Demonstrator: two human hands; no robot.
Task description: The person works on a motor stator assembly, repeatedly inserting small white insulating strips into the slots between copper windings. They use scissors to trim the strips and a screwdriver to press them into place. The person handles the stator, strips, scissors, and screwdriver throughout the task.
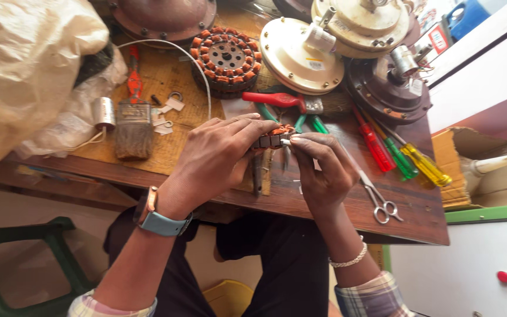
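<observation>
Wooden tabletop point(324, 202): wound stator point(226, 60), fan motor housings point(300, 56), brush point(133, 129), capacitor point(104, 113), red pliers point(274, 99), screwdrivers point(403, 154), scissors point(378, 199).

Copper-orange coils on dark stator point(226, 58) at 12 o'clock. Red-handled pliers point(272, 99) just beside. Red, green, yellow screwdrivers point(403, 157) at 3 o'clock. Light-blue watch strap point(162, 223), plaid cuffs point(371, 293) down at 6. Cream motor cover point(300, 56) up top.
</observation>
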